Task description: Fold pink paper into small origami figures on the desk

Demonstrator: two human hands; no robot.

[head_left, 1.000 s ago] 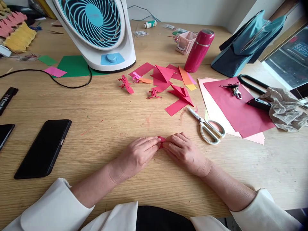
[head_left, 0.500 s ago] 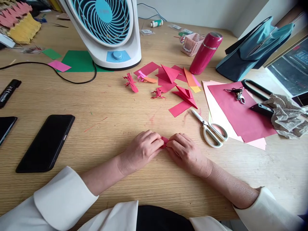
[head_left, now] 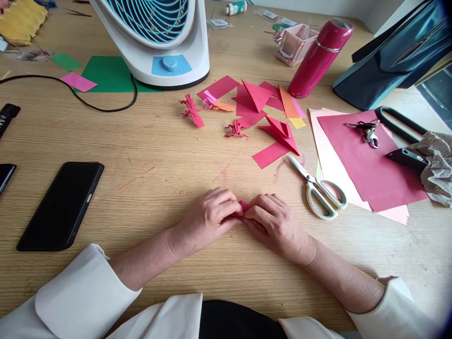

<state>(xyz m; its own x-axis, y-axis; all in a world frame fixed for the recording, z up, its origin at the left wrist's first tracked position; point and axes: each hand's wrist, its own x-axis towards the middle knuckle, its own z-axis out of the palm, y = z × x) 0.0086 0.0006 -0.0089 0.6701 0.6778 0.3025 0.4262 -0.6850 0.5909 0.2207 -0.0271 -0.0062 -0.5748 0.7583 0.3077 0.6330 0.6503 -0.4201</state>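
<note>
Looks forward and steeply down from head height over the bench (head_left: 176, 155), near enough to frame left hand (head_left: 208, 219) and right hand (head_left: 277, 226) just below centre. Catches white sleeves (head_left: 83, 292) toward both lower corners, crops the fan (head_left: 123, 42) at upper left.

Scissors (head_left: 311, 179) lay to the right of the fingers (head_left: 229, 206); farther right were paper sheets (head_left: 363, 165) with keys (head_left: 371, 137) on them. A phone (head_left: 60, 207) lay well to their left. Ahead were folded papers (head_left: 257, 95), a fan (head_left: 137, 56) beyond, leftward, and a flask (head_left: 318, 63) beyond, rightward.
</note>
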